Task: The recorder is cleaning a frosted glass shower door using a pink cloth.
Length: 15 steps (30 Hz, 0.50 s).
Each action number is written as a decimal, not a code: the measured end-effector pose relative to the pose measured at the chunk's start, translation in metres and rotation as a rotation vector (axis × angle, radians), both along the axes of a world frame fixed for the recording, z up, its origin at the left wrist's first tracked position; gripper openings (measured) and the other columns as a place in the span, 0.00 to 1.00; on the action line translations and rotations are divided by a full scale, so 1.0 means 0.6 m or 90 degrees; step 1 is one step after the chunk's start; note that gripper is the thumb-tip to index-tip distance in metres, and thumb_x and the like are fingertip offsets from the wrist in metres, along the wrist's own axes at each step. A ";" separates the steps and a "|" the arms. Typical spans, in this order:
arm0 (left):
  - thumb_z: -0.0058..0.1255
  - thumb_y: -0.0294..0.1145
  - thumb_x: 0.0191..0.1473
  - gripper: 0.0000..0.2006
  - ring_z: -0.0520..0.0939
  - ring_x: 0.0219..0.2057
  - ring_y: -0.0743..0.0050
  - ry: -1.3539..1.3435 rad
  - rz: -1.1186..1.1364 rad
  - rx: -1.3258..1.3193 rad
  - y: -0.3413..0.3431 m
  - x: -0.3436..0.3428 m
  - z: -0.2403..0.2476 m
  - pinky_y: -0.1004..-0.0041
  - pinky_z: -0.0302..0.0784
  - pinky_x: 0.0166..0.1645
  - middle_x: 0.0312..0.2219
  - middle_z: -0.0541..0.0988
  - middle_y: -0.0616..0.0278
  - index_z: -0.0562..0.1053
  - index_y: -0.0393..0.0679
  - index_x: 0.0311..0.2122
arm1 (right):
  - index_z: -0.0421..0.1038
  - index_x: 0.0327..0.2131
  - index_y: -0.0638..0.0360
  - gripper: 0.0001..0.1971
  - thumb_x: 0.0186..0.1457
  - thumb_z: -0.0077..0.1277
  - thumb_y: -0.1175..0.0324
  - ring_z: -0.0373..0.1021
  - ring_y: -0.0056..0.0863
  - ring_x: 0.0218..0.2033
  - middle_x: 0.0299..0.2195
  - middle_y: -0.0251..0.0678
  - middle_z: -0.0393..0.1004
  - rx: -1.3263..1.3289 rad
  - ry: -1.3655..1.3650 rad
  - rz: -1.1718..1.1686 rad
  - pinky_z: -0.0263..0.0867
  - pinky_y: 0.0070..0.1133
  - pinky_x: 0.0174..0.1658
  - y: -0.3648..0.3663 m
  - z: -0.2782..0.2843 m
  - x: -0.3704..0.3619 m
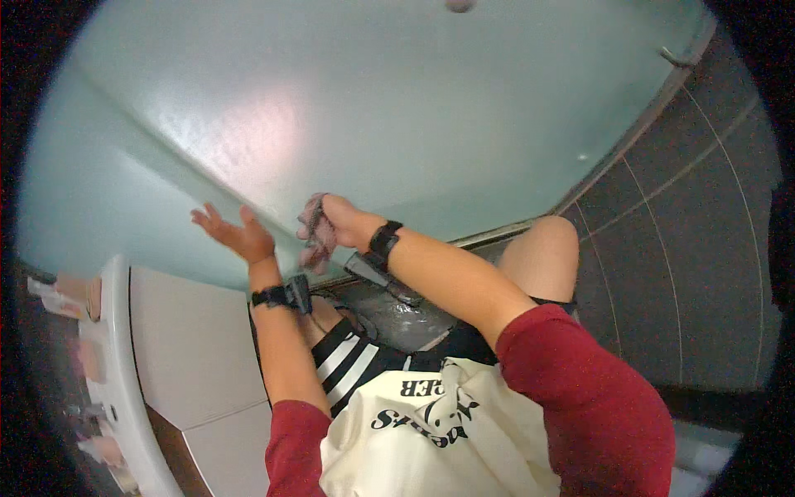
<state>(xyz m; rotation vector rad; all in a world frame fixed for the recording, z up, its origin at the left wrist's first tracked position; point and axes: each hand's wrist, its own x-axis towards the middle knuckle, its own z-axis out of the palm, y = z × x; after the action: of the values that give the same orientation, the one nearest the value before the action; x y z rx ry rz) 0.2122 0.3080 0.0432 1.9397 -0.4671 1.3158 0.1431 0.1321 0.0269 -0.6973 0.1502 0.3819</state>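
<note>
1. Cream shirt (439,439) with dark red sleeves (580,389) lies nearest the camera, below the frosted glass panel (431,108), which serves as the reference for all places below.
2. Black shorts (352,364) with white stripes show between the shirt and the panel. One bare knee (542,253) rises just below the lower right part of the panel.
3. Right hand (337,224): in front of the lower left part of the panel. Its fingers are closed around a crumpled grey-pink cloth (311,225). Whether the cloth touches the glass cannot be told.
4. Left hand (240,238): in front of the panel, farther toward its left side than the right hand. The fingers are spread wide, and the two hands stand apart.
5. Each wrist carries a black strap; a grey device (297,293) sits at the left wrist and a second grey unit (370,268) at the right.
6. Wet grey floor (406,323) shows beneath the panel's lower edge.
7. White washbasin (118,319) and pale cabinet (190,335): below the panel's left part. Blurred small items stand by the basin.
8. Dark tiled wall (687,232): to the right of the panel. A metal handle (676,58) sits near the panel's upper right edge.
</note>
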 end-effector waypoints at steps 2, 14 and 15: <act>0.46 0.33 0.55 0.34 0.40 0.66 0.45 0.078 0.026 0.085 -0.006 -0.026 0.006 0.51 0.38 0.67 0.65 0.39 0.43 0.50 0.34 0.63 | 0.64 0.27 0.56 0.07 0.56 0.38 0.68 0.65 0.38 0.24 0.22 0.37 0.65 0.033 0.007 -0.072 0.69 0.38 0.28 -0.037 -0.028 -0.014; 0.33 0.64 0.58 0.44 0.31 0.66 0.44 0.049 0.129 0.038 0.034 0.004 -0.063 0.45 0.32 0.66 0.65 0.29 0.43 0.40 0.37 0.66 | 0.64 0.33 0.48 0.11 0.54 0.38 0.55 0.57 0.28 0.34 0.31 0.29 0.65 -0.220 0.323 -0.658 0.52 0.36 0.41 -0.599 -0.001 -0.287; 0.32 0.64 0.58 0.44 0.30 0.66 0.42 0.039 0.084 0.006 -0.088 0.025 -0.075 0.44 0.34 0.65 0.65 0.27 0.44 0.39 0.37 0.65 | 0.64 0.36 0.48 0.12 0.54 0.38 0.54 0.57 0.30 0.38 0.35 0.32 0.65 -0.290 0.130 -0.771 0.55 0.38 0.41 -0.815 -0.098 -0.390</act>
<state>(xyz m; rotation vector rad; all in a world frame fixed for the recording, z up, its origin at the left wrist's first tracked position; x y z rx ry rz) 0.2271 0.2553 -0.0017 2.0416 -0.3201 1.3349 -0.0908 -0.3569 -0.0319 -0.8838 0.8189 -0.7712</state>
